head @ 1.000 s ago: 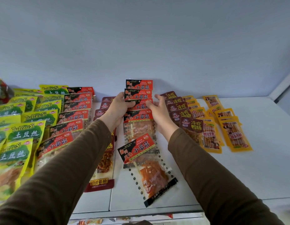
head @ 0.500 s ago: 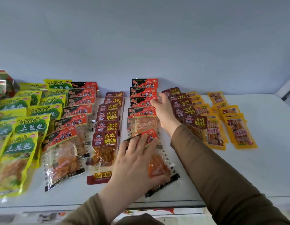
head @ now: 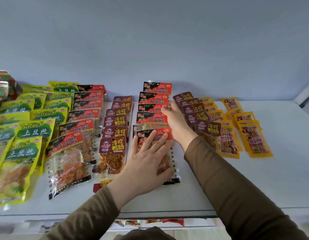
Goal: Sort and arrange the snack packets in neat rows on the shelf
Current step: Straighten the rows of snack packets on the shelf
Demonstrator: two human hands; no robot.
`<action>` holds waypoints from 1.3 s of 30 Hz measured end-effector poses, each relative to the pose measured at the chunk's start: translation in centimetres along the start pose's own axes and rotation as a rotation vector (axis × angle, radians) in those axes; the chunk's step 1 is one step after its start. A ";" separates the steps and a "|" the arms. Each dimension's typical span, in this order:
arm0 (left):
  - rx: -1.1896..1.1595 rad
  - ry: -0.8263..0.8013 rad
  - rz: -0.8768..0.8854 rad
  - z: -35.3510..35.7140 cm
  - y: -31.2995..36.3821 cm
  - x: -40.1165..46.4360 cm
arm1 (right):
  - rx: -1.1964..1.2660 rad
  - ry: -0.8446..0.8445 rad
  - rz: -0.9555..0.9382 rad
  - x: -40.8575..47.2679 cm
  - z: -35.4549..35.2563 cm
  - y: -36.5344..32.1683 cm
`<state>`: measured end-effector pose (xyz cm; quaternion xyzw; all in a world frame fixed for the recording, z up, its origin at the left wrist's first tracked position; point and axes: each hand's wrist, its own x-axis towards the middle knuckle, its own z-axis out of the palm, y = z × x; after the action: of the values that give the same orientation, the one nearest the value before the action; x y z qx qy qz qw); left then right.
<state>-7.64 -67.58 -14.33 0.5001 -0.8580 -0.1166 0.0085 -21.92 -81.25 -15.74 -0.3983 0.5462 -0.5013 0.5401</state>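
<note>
A row of red-and-black snack packets (head: pixel 154 98) runs from the back wall toward me in the middle of the white shelf (head: pixel 280 170). My left hand (head: pixel 146 163) lies flat with spread fingers on the nearest packet of that row (head: pixel 168 134), pressing it down. My right hand (head: pixel 176 122) rests against the right edge of the packets farther back, fingers fairly straight. Both sleeves are brown.
Left of the row lie a column of maroon packets (head: pixel 115 144), another red-and-black column (head: pixel 70 153) and green-yellow packets (head: pixel 20 153). To the right are more maroon packets (head: pixel 207 129) and orange-yellow packets (head: pixel 254 139). A lower shelf (head: pixel 150 222) shows beneath the front edge.
My left hand came down from the back of the row onto the tilted front packet and has pushed it straight and up into line. My right hand stayed at the row's right edge.
</note>
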 end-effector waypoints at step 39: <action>-0.701 0.282 -0.361 -5.2 -10.8 7.9 | -0.336 -0.054 -0.258 -8.0 -3.1 1.1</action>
<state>-1.63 -80.50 -12.31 0.6205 -0.6552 -0.3318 0.2750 -24.04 -72.92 -15.57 -0.5625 0.5521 -0.4573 0.4119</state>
